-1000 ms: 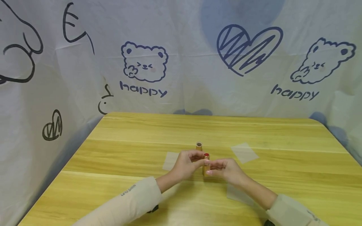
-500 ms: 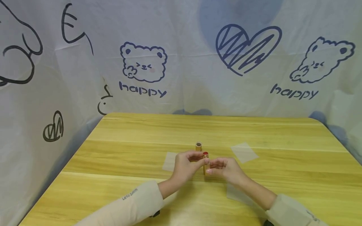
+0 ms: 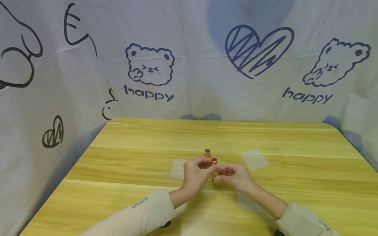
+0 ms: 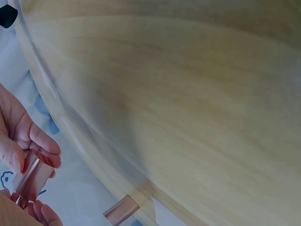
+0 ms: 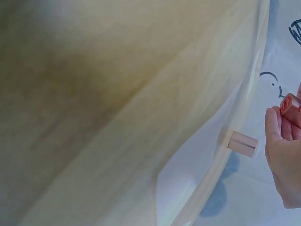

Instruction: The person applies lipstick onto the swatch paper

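In the head view, a gold lipstick [image 3: 214, 161] is upright between my two hands, with red showing at its top rim. My left hand [image 3: 194, 175] pinches its upper part between thumb and fingers. Lower down, my right hand [image 3: 240, 178] grips the tube's base from the right side. The lipstick [image 4: 35, 173] has a shiny metallic case in the left wrist view, where the red lies inside the rim. Just behind my left fingers stands the hollow lipstick cap [image 3: 207, 152], open end up; fingers hide its lower part.
On the wooden table [image 3: 141, 137] lie pale translucent square patches: one at the right [image 3: 255, 159], one partly behind my left hand [image 3: 176, 168], another under my right forearm [image 3: 249, 202]. A white cloth [image 3: 195, 105] with drawings hangs behind the table.
My left wrist and sleeve have shifted a little to the right, the hand turning around the lipstick. The lipstick has moved slightly left and up. The right hand stays nearly in place.
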The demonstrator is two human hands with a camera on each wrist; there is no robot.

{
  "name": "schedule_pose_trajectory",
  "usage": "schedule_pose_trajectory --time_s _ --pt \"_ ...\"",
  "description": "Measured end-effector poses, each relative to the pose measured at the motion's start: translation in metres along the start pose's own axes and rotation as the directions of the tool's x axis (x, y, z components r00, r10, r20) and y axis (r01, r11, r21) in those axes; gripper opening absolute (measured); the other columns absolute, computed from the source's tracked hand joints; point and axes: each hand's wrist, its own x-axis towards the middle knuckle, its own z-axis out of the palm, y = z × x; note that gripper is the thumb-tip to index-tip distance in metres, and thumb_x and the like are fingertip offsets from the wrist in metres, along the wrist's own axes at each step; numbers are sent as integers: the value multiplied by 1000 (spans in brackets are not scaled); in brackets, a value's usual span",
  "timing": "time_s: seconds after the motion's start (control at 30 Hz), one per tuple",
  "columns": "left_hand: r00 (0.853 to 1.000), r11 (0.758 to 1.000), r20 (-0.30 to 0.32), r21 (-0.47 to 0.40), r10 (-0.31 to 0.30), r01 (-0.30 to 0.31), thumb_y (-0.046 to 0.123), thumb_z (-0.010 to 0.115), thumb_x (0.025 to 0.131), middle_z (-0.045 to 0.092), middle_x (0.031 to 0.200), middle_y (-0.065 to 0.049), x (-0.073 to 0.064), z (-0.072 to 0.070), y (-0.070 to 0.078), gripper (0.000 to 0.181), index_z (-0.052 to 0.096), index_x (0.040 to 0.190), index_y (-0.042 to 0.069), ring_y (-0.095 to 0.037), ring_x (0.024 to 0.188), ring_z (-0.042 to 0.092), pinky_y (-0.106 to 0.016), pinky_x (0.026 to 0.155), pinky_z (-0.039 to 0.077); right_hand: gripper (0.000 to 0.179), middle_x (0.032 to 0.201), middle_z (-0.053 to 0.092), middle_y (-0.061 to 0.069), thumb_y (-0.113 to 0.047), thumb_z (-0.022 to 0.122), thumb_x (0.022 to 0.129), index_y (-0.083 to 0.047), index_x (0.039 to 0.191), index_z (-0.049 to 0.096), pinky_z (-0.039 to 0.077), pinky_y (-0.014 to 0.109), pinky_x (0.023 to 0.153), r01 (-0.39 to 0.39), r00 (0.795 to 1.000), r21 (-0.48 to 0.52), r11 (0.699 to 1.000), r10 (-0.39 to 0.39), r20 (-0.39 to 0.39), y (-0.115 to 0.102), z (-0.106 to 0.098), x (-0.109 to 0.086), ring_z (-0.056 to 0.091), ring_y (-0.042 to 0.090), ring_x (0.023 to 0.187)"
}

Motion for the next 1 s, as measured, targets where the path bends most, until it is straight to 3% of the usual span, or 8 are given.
schedule_pose_trajectory --time_s 0.2,0.53,1.0 --pt "1000 1000 -5 9 21 -21 13 77 76 71 83 -18 -1 0 1 21 70 85 -5 -25 72 69 -11 61 51 33 100 67 19 -7 71 79 13 104 61 55 20 76 15 1000 -10 1000 -15 11 1 0 0 64 13 85" --pt "999 1000 53 0 4 -4 12 75 77 71 85 -16 1 -4 0 20 70 88 -4 -20 73 68 -13 61 53 35 101 65 22 -9 70 81 15 104 60 55 20 76 35 999 -23 999 -34 38 1 -1 0 65 15 88" --pt "979 999 203 -53 7 4 11 72 80 70 92 -21 8 -12 -5 21 69 91 -7 -31 86 69 -21 73 56 43 103 65 21 -15 69 83 16 110 57 54 19 77 45 993 -13 999 -44 108 3 -7 0 63 8 88"
